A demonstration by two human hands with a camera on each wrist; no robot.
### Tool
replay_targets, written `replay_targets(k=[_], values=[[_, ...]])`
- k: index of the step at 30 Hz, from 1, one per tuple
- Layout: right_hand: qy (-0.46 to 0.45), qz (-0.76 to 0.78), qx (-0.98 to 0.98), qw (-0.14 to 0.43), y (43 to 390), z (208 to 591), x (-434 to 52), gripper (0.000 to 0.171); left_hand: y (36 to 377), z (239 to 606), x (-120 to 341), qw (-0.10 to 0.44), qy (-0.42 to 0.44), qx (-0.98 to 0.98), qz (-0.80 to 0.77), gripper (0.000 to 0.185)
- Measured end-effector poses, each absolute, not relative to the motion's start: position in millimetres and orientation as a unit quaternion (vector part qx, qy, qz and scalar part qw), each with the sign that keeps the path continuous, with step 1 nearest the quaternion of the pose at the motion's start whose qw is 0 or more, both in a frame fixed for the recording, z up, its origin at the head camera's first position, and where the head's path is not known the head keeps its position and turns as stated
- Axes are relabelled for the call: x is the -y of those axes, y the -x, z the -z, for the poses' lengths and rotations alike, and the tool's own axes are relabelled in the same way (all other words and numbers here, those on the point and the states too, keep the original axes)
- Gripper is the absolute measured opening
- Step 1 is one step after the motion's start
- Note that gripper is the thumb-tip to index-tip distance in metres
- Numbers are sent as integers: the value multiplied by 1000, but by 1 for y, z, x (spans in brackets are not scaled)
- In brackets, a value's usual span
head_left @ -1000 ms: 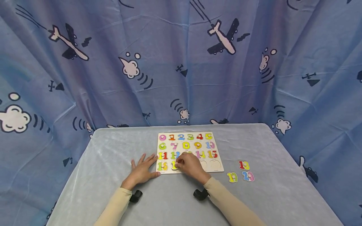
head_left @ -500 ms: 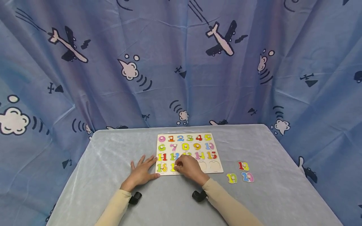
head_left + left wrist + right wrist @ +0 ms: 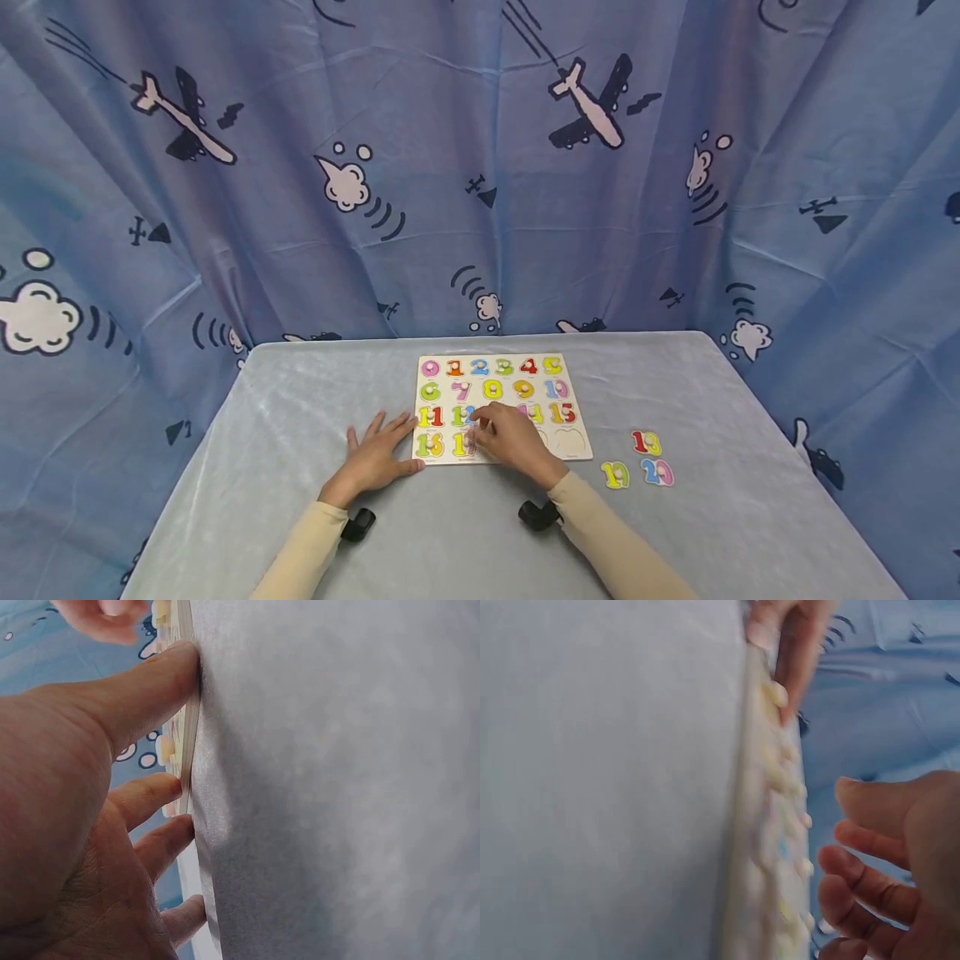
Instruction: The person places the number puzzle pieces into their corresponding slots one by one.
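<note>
The wooden number puzzle board (image 3: 480,378) lies on the table, filled with knobbed number pieces in rows. My left hand (image 3: 375,458) rests spread at its left side; in the left wrist view, the thumb (image 3: 161,679) touches the board's edge. Over the front rows hovers my right hand (image 3: 517,440), fingers loosely bent. In the right wrist view the fingertips (image 3: 840,862) are apart from the knobs, with nothing between them. The number 17 piece (image 3: 461,445) sits in the front row beside the right fingertips. Part of the front row and the middle of the row behind it are hidden.
Right of the board lie three loose pieces: a red and yellow one (image 3: 647,442), a yellow-green 19 (image 3: 616,475) and a blue and pink 20 (image 3: 657,472). A bare 20 recess (image 3: 567,442) shows at the board's front right. A blue patterned curtain (image 3: 480,208) hangs behind the table.
My right hand has let go of the number 17 piece and moved slightly right, its fingers loosening. More of the 17 shows now. The left hand has stayed in place.
</note>
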State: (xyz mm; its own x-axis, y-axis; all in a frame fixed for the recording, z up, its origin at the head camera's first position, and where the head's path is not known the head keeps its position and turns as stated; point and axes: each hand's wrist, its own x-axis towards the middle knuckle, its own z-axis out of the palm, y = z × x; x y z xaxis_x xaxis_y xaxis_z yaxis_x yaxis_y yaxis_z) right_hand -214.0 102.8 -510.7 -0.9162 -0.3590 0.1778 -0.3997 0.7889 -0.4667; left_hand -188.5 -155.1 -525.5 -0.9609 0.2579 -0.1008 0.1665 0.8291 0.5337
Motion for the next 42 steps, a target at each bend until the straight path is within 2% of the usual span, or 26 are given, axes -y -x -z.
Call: replay_targets(k=[11, 25, 32, 42], values=[[-174, -300, 928, 135, 219, 495, -203, 14, 188, 525, 155, 90, -111, -952, -272, 78], [-50, -219, 969, 104, 185, 504, -326, 23, 189, 526, 154, 97, -107, -954, -261, 78], [-38, -206, 973, 100, 174, 520, -352, 27, 189, 525, 156, 94, -108, -956, -258, 78], [-37, -224, 969, 101, 177, 523, -356, 19, 189, 526, 156, 94, -113, -954, -263, 79]])
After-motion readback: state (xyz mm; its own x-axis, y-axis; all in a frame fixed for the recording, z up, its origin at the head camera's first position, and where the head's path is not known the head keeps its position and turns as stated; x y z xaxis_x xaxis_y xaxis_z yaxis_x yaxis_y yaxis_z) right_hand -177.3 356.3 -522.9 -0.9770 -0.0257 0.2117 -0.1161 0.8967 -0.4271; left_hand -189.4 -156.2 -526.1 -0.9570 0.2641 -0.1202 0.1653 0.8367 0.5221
